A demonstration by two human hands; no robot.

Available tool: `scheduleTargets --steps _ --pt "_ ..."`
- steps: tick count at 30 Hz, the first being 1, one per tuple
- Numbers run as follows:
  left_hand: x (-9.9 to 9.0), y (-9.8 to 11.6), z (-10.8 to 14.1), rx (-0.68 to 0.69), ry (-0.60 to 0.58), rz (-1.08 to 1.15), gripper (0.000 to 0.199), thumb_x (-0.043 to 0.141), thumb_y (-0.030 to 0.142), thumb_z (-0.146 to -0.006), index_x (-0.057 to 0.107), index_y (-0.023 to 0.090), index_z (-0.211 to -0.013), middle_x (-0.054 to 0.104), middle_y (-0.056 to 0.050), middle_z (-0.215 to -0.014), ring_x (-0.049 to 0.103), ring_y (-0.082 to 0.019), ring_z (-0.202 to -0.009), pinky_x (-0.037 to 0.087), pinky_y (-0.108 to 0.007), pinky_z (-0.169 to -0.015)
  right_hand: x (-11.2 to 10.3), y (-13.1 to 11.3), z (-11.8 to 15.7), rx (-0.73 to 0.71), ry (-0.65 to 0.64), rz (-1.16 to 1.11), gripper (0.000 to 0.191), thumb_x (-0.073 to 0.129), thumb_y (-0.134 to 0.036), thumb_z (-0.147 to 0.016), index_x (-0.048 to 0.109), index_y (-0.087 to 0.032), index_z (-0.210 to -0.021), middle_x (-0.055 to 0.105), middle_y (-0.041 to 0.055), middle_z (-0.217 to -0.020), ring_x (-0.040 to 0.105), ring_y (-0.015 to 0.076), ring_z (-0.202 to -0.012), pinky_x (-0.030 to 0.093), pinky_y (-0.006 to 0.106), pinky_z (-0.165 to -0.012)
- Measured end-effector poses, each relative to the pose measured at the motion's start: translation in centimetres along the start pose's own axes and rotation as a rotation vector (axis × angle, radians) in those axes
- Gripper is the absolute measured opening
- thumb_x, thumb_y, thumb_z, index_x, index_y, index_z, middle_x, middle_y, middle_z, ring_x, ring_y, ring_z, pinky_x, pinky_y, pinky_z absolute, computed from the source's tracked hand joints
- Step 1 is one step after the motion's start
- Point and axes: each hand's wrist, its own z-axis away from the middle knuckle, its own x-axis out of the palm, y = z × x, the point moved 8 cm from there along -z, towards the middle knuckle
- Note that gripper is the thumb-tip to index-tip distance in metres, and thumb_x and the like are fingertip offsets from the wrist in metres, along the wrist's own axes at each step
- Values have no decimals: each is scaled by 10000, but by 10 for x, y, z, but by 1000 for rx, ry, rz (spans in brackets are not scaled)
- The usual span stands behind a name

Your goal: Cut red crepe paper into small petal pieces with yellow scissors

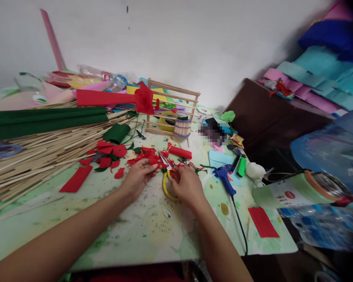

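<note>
My left hand (139, 176) is closed, pinching a small piece of red crepe paper (154, 161) between thumb and fingers. In my right hand (190, 185) is a pair of scissors (165, 187) with yellow handles, its blades pointing up and left beside that paper. Red paper scraps (141, 155) lie just beyond both hands, mixed with dark green bits. Behind the scissors rests a rolled red strip (180, 152). A flat red rectangle (76, 178) and several cut red petals (105, 161) are left of my left hand.
Thin sticks (59, 145) and dark green paper rolls (50, 117) cover the left. A stick frame (173, 91) and red paper flower (143, 98) are at the back. Right are a blue glue gun (226, 178), its cord, a green tumbler (285, 192) and a red sheet (264, 222).
</note>
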Motion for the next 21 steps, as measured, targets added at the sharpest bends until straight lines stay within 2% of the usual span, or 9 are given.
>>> scheduleTargets --steps 3,7,11,15,18,21 --pt "0 2 0 -12 13 40 169 629 1 -713 545 145 -744 687 -30 -686 667 -102 -618 523 -147 -561 4 -6 12 -56 -83 293 346 561 -190 -696 560 -166 -1041 616 106 -984 559 234 -921 413 312 -787" --pt "1 2 0 -22 -5 72 134 592 15 -756 552 143 -763 698 -51 -715 703 -147 -705 555 -175 -595 10 -8 17 -54 -98 371 462 521 -133 -661 504 -150 -1122 611 111 -1007 575 243 -922 428 313 -766" --pt "-1 1 0 -37 0 101 103 556 36 -789 569 135 -760 708 -74 -719 710 -163 -719 566 -196 -609 10 -1 14 35 -90 315 448 526 -120 -641 491 -151 -1086 621 109 -993 598 241 -898 434 309 -738" --pt "-2 6 -1 -8 18 75 93 534 50 -813 580 124 -782 719 -97 -752 711 -161 -737 562 -188 -618 -6 9 13 128 -56 201 438 545 -130 -652 474 -183 -1081 636 84 -993 618 230 -883 433 295 -702" --pt "-2 9 0 6 28 58 88 533 51 -819 588 119 -806 723 -101 -774 708 -155 -744 558 -178 -615 -19 19 13 195 -19 125 412 582 -206 -683 475 -199 -1080 645 61 -938 623 224 -820 434 297 -667" --pt "-2 10 1 8 33 48 87 540 52 -819 592 120 -832 724 -98 -798 703 -142 -745 552 -168 -614 -19 27 13 218 3 9 543 625 -256 -677 442 -207 -1186 638 39 -885 613 216 -774 445 308 -664"
